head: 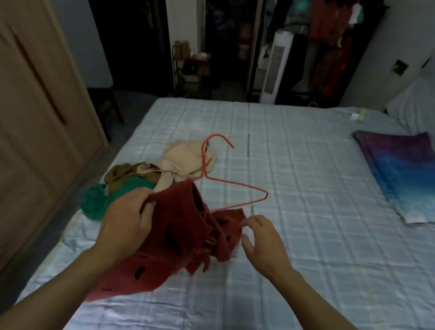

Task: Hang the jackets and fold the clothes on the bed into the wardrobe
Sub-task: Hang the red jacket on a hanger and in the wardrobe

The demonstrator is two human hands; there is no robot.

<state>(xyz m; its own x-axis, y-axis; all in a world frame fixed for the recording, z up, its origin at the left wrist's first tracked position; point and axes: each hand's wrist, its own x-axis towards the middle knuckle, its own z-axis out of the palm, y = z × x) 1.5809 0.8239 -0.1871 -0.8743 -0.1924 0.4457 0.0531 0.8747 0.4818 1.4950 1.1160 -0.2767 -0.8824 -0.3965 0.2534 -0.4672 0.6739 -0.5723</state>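
the red jacket (177, 230) hangs half on a red wire hanger (235, 185) just above the bed (314, 202), its lower part trailing onto the sheet. the left hand (127, 217) grips the jacket's left shoulder, fingers curled into the cloth. the right hand (262, 239) sits at the jacket's right edge, fingers loosely spread; i cannot tell whether it pinches cloth or wire.

the jacket looks soft, limp and light, with slits that could snag the wire. the thin hanger likely flexes and lets cloth slide off, so take the jacket by the collar and shoulder seam and steady the hanger at its neck below the hook. a pile of clothes (134, 183) lies behind, near the wardrobe (14, 116).
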